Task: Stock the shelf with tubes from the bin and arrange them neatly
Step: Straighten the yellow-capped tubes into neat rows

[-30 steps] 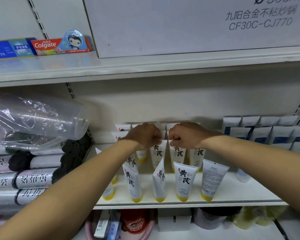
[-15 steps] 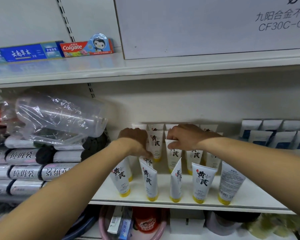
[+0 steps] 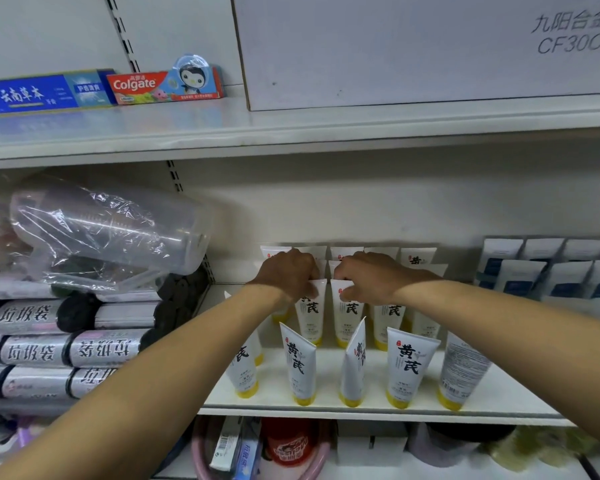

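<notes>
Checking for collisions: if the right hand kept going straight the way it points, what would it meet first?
Probably the left hand, close beside it in that line. The right hand pinches a tube and points left and inward. Depth is unclear, so the back-row tubes might come first.

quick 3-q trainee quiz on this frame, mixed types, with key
1. True or false: the left hand and right hand each pinch a front-row tube.
2. Which front-row tube shows its back label? A. leftmost B. middle C. rightmost
3. Fill in: the Colgate box lies on the ___ shelf.

Key
1. False: they pinch tubes in the row behind, the left-held tube and the right-held tube.
2. C, the rightmost tube.
3. upper: the upper shelf.
</notes>
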